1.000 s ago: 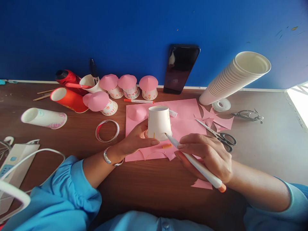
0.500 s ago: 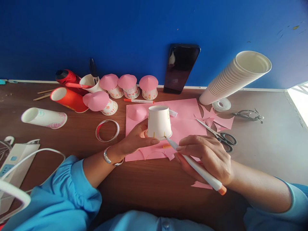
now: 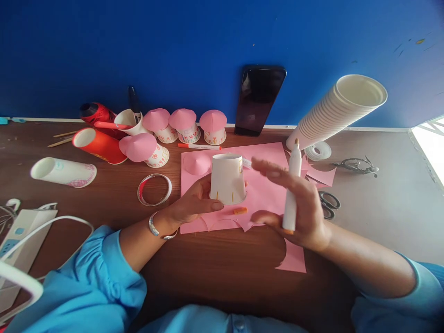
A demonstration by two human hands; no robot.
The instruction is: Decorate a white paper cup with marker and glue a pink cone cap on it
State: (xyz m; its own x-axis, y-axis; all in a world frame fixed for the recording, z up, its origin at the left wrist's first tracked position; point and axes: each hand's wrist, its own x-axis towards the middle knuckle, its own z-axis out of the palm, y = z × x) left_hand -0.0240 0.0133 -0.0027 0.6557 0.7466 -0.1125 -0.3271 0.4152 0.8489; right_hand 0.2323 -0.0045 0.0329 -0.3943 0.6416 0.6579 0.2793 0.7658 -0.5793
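Note:
My left hand (image 3: 196, 199) grips an upside-down white paper cup (image 3: 227, 179) above pink paper. Short yellow-brown strokes show near the cup's rim, and part of a drawn square at its right side. To the right, my right hand (image 3: 298, 199) holds an uncapped white marker (image 3: 293, 185) upright, tip up, against the palm side; its thumb and forefinger are spread apart toward the cup. An orange marker cap (image 3: 240, 211) lies on the pink paper (image 3: 263, 185) below the cup. A pink paper cone (image 3: 197, 163) rests on the sheet behind my left hand.
Several decorated cups with pink cone tops (image 3: 213, 121) stand at the back left. A phone (image 3: 260, 99) leans on the blue wall. At right are stacked cups (image 3: 336, 111), clear tape (image 3: 318, 151) and scissors (image 3: 329, 205). A tape roll (image 3: 154, 189) lies left, near a power strip (image 3: 26, 240).
My right hand has drawn the marker tip away from the cup and turned it upright, with thumb and forefinger opening. The cup has shifted and turned slightly in my left hand.

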